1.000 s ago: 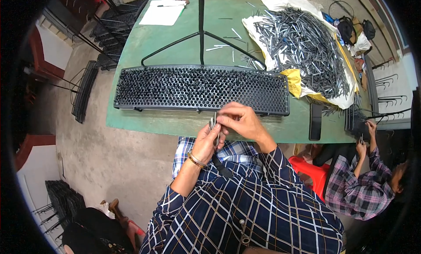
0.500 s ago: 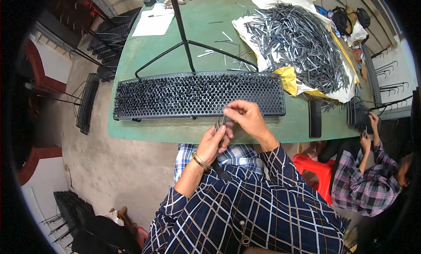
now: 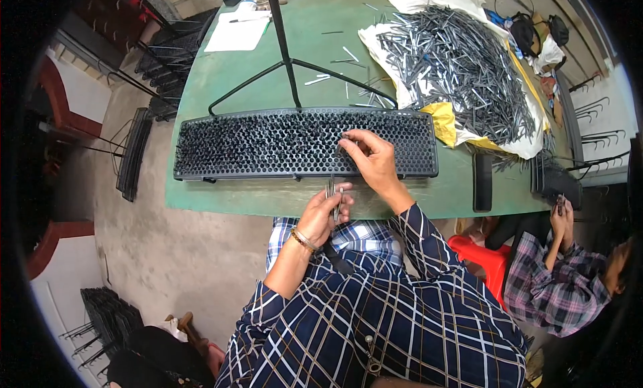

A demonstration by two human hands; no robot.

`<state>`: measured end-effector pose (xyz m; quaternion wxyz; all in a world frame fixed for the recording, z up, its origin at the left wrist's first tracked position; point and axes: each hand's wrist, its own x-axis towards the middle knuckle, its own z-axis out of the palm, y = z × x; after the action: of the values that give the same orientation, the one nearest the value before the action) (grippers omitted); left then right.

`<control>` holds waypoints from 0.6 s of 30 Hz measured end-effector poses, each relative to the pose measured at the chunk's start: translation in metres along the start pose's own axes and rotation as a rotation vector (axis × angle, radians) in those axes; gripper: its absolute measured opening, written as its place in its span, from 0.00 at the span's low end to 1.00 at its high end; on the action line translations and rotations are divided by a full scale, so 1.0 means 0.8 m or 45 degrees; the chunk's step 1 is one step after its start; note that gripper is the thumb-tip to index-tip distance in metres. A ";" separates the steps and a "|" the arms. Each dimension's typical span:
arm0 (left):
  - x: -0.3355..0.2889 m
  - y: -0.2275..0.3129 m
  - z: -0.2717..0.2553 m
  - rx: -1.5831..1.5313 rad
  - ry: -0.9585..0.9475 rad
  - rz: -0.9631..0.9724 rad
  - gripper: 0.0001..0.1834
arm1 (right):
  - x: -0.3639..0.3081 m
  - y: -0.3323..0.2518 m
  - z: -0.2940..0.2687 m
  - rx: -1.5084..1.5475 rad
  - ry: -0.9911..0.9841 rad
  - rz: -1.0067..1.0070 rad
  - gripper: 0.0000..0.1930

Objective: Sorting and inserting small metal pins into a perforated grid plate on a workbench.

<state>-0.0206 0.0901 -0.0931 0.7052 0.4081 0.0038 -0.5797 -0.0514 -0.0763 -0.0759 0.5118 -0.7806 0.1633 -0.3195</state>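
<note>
My left hand [image 3: 317, 218] is closed around several thin metal pins [image 3: 332, 190], held upright near the green table's front edge. My right hand [image 3: 374, 166] reaches over a long black perforated rack [image 3: 402, 147], thumb and forefinger pinched at its holes. A dark pin seems to be between those fingertips, mostly hidden by them. Many holes in the left and middle of the rack are filled with dark pin ends; toward its right end the holes look bare. A black rod frame [image 3: 289, 63] rises from the rack's far side.
A big heap of loose metal pins [image 3: 462, 73] lies on white and yellow sacking at the far right. Paper with a pen [image 3: 238, 32] lies far left. A black bar-shaped piece [image 3: 482, 182] rests at the right. A co-worker [image 3: 559, 274] sits right, near a red stool [image 3: 483, 259].
My right hand has moved up and away from my left hand, from beside its pins to over the rack. The left hand stays near the table edge, its fingers slightly looser.
</note>
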 end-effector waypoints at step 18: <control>-0.006 0.002 0.012 0.265 0.273 0.394 0.13 | -0.019 -0.025 -0.010 0.384 -0.247 0.364 0.08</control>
<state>-0.0255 0.0883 -0.0833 0.7354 0.5338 -0.0436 -0.4151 -0.0694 -0.0646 -0.0606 0.6759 -0.6913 0.1727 -0.1880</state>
